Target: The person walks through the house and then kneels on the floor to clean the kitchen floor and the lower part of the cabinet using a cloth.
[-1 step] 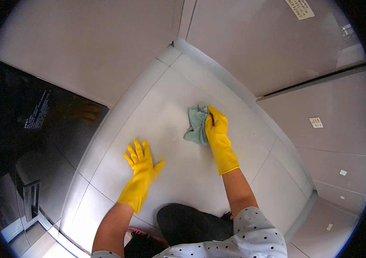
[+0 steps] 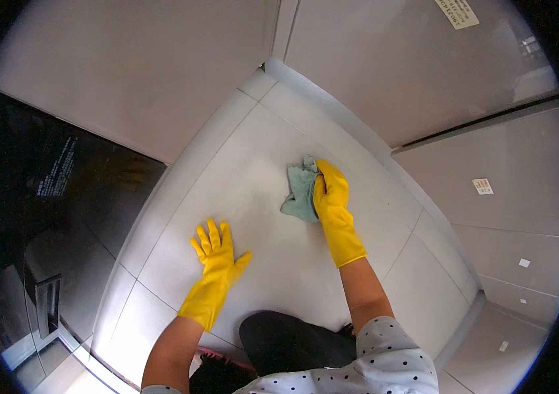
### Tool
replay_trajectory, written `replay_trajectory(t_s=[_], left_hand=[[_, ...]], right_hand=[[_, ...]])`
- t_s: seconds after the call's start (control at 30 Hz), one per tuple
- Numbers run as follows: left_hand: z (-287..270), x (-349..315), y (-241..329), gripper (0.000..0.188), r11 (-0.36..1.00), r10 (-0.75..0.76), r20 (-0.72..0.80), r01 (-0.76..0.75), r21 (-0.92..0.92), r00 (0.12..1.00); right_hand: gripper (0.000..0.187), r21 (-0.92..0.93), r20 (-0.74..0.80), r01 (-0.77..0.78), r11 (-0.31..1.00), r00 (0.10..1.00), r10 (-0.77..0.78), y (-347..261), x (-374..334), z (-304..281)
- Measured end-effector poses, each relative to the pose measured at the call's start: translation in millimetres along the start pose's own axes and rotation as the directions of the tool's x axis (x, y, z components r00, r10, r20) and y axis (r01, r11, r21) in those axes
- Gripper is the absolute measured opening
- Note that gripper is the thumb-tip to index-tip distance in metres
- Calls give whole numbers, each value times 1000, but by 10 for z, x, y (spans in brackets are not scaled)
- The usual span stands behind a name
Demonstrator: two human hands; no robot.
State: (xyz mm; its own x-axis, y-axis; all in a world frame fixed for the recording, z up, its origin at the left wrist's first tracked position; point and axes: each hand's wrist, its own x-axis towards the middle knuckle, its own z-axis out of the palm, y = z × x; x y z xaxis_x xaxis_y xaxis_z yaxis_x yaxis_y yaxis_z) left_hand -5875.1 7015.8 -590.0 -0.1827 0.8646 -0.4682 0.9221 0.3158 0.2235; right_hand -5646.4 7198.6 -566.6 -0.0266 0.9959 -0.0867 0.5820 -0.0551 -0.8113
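Note:
My right hand (image 2: 334, 203), in a yellow rubber glove, is closed on the right edge of a green-grey cloth (image 2: 301, 197). The cloth lies crumpled on the pale tiled floor (image 2: 279, 262), and its left part spreads out beyond the fingers. To the left and nearer to me is my left hand (image 2: 216, 262), gloved in yellow too. Its fingers are spread and it holds nothing. Whether its palm rests on the tiles or hovers just over them, I cannot tell.
Glossy beige cabinet fronts (image 2: 141, 65) and more cabinets (image 2: 384, 72) meet in a corner ahead. A dark glossy appliance panel (image 2: 63, 197) stands on the left. Grey skirting (image 2: 351, 121) edges the floor. My dark-clad knee (image 2: 292, 338) is close to the lower edge.
My left hand has shifted slightly toward me. The right hand and the cloth are in nearly the same place.

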Motion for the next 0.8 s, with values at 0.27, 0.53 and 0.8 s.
replay_trajectory(t_s=[0.27,0.53,0.8], left_hand=[[204,-517,-229,91,984,177,-40,-177,9,983],[241,-474,221,36,455,-54,-447,-377,-807,893],[-311,-492,507,29,-267,-54,208,187,-945,977]], right_hand=[[38,-185,82,524,831,851,-519,404,-55,78],[46,835,550,-546,-72,820,159,531,-440,183],[38,596,711,-727,341,675,198,-624,-1202,83]])
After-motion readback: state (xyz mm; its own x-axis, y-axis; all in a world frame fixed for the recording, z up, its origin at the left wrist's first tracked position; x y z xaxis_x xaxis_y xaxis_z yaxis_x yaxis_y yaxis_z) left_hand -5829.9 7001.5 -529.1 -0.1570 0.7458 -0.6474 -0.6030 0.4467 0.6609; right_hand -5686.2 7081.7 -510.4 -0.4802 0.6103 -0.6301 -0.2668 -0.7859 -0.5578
